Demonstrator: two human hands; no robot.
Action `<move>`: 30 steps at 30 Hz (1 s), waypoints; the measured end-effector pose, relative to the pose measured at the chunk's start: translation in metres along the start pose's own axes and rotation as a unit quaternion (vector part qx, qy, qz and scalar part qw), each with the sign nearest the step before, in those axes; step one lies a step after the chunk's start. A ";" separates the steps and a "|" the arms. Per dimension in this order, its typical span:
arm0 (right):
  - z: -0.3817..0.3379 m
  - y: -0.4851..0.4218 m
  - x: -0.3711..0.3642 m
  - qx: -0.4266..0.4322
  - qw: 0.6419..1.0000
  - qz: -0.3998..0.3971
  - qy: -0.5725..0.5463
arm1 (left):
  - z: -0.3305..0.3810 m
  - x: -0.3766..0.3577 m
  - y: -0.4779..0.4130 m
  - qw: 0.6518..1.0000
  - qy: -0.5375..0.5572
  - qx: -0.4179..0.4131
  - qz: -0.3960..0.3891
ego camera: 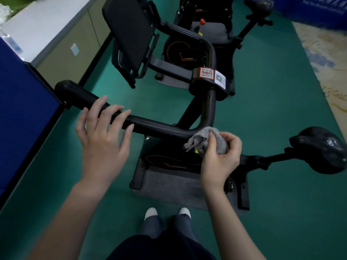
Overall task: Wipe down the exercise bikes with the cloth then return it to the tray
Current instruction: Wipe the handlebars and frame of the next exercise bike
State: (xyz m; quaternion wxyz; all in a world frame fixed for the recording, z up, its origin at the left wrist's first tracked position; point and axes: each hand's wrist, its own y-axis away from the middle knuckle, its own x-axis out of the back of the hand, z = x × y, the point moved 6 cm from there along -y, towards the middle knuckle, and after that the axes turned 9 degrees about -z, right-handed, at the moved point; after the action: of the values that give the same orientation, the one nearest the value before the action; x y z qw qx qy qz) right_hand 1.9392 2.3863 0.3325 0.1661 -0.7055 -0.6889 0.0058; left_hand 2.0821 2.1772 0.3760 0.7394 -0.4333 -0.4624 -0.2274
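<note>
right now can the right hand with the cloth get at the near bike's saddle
Probably yes. The saddle sits off to the right of the right hand, and nothing stands between them, only its support arm below. The hand grips the cloth at the handlebar bend.

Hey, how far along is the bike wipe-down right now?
Done: nothing I can confirm. In hand: the right hand grips the grey cloth against the near bike's handlebar, left hand open over it. Left: the far bike, then the tray, which is not in view.
</note>
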 end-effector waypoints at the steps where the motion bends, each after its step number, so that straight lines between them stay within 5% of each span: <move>1: -0.002 -0.006 -0.002 0.006 1.000 0.002 0.002 | 0.000 0.000 0.000 1.000 0.000 0.000 -0.001; 21: 0.000 0.012 -0.014 0.042 0.999 -0.022 -0.011 | 0.000 -0.006 0.000 1.000 0.009 0.012 0.019; 30: 0.000 -0.055 -0.012 0.000 0.998 -0.063 0.000 | 0.001 -0.009 -0.002 0.999 0.008 0.017 0.028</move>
State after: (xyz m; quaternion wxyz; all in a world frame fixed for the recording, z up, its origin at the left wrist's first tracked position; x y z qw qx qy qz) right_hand 1.8854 2.3748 0.3432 0.1659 -0.6610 -0.7318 -0.0042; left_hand 2.0765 2.1767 0.3694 0.7565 -0.4312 -0.4481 -0.2024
